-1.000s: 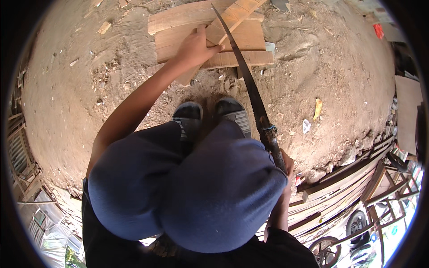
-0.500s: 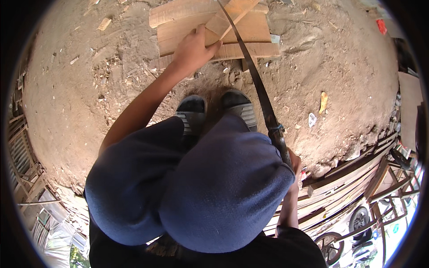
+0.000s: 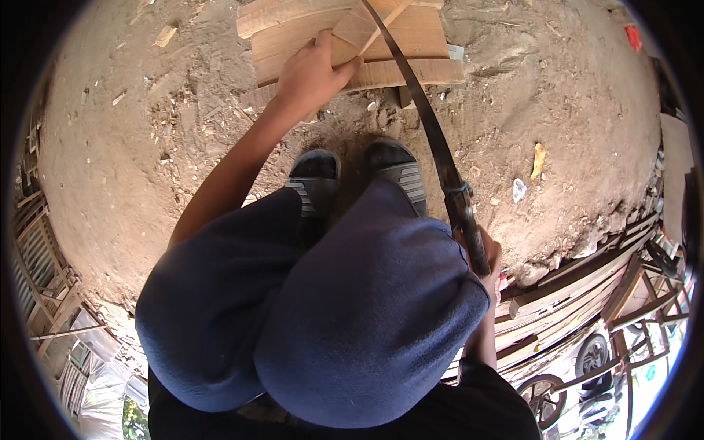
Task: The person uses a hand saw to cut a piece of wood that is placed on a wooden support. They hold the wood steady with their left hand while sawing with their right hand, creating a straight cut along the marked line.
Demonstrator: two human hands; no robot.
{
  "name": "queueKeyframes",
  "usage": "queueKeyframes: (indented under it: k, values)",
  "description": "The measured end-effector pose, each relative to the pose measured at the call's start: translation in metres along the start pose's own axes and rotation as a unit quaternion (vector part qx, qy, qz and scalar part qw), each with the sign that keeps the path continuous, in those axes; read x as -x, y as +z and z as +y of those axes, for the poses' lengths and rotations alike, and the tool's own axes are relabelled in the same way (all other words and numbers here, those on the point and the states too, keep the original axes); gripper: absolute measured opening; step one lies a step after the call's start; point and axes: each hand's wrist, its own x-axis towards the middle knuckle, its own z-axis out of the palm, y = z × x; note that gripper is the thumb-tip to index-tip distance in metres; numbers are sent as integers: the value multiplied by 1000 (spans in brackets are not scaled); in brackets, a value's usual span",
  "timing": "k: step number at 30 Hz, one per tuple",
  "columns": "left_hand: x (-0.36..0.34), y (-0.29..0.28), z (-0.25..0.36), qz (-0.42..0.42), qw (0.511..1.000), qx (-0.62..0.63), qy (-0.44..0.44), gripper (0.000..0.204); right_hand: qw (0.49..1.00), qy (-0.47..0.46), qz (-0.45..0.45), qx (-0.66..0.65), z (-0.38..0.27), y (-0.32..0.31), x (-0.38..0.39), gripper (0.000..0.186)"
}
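Observation:
My left hand [image 3: 312, 77] reaches forward to a low wooden bench [image 3: 286, 62]. Its fingers and thumb press around the near end of a small light-coloured wooden board [image 3: 356, 31] lying slanted on the bench top. My right hand [image 3: 490, 253], beside my right knee, is closed around the dark handle of a long, narrow saw [image 3: 429, 121]. Seen nearly edge-on, the blade runs forward and crosses over the board. Its teeth cannot be made out, and its far tip leaves the upper edge of the picture. A blue tie wraps the joint of blade and handle.
My sandalled feet [image 3: 315, 172] stand on the dirt ground between me and the bench. Wood chips lie scattered at left. A yellowish scrap [image 3: 538, 161] and a clear plastic bit [image 3: 519, 191] lie at right. Stacked planks [image 3: 565, 312] and a wheel [image 3: 543, 400] are at lower right.
My right hand and the saw have moved forward, away from me, along the blade's length. My left hand stays on the board. The whole view has shifted slightly.

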Motion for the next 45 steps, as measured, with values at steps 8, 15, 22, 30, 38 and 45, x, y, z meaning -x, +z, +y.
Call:
queueKeyframes:
  k: [8,15,22,30,38,45]
  values:
    - [-2,2,-3,4,1000,-10,9,75,996,-22,-30,76,-21,-7,-8,13]
    - [-2,2,-3,19,999,-19,17,72,997,-47,-4,63,-17,-7,-5,16]
    - [-3,8,-9,31,999,-1,29,69,997,-13,14,68,-12,6,-43,16]
    - [-7,2,-5,16,1000,-1,23,68,996,-55,13,62,-15,-9,-27,13]
    - [-8,6,-15,36,999,11,32,72,995,-28,11,100,-25,-24,-16,16]
    - [-12,12,-25,33,998,17,43,79,996,-14,-17,84,-28,-3,-58,18]
